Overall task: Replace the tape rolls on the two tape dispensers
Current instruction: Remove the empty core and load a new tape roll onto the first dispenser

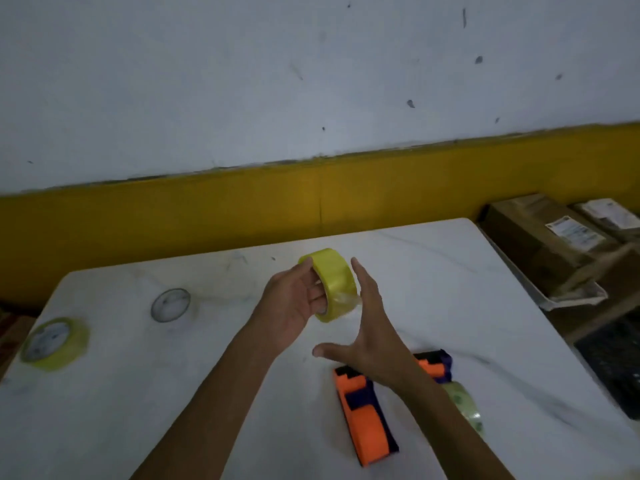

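My left hand [294,303] holds a yellow tape roll [337,282] on edge above the white table [207,375], fingers through its core. My right hand [370,327] is spread wide, its fingertips against the roll's right side where a clear strip of tape shows. An orange and dark blue tape dispenser [367,414] lies on the table below my hands. A second dispenser [436,367] with a pale roll [465,407] on it lies to its right, partly hidden by my right forearm. Another yellow roll [55,342] lies flat at the left edge.
A thin empty ring [170,305] lies flat on the left part of the table. Cardboard boxes [543,244] stand off the table's right side, a dark crate [616,362] below them. A white and yellow wall rises behind the table.
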Motion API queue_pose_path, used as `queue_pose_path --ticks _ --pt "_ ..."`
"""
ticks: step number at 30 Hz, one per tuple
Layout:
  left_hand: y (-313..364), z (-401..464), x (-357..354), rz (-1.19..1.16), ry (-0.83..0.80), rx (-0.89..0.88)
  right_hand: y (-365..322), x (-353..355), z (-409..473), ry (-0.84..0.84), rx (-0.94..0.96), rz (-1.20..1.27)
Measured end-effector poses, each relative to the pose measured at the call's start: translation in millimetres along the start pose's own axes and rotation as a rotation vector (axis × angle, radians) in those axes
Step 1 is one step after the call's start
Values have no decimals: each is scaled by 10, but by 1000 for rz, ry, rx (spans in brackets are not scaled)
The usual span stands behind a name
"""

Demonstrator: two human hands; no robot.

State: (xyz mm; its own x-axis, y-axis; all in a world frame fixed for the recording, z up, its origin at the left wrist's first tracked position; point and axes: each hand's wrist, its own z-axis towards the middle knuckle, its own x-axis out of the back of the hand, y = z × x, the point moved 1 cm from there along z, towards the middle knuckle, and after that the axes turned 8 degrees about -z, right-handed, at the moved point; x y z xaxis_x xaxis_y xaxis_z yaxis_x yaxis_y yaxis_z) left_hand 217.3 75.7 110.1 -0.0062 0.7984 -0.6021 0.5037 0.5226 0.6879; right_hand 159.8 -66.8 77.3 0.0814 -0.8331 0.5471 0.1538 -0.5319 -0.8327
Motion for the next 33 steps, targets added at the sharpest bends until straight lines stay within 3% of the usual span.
queue_pose_path --ticks 3,5,10,14,18,21,22,23,25,27,30,33 --pt "-283 -106 -308 -67 -12 147 186 410 -315 116 210 -179" --pt "-464 -183 -453 -82 -6 254 268 690 -431 132 180 -91" --pt "-883 -322 -731 -171 -31 387 549 974 -669 -100 -210 552" --pt "-1240 -348 -718 -121 23 385 754 851 -903 -112 -505 880" --pt "-1418 -424 -610 222 99 221 886 740 -969 -131 -628 918" --pt "-1420 -551 -339 766 451 -157 905 661 -920 -112 -705 909" --pt "-1446 -619 -202 884 563 -197 911 651 -900 -82 -724 902" --pt "-1519 -682 -60 938 595 -120 907 657 -884 -56 -726 883" --pt "-1776 -776 193 936 502 191 918 669 -850 -30 -709 800" --pt "-2001 -852 316 922 402 342 937 652 -821 -15 -705 683" --pt "-2090 -840 339 907 349 218 969 593 -785 19 -702 493" --pt "-1921 -776 288 582 432 140 915 561 -754 35 -663 392"
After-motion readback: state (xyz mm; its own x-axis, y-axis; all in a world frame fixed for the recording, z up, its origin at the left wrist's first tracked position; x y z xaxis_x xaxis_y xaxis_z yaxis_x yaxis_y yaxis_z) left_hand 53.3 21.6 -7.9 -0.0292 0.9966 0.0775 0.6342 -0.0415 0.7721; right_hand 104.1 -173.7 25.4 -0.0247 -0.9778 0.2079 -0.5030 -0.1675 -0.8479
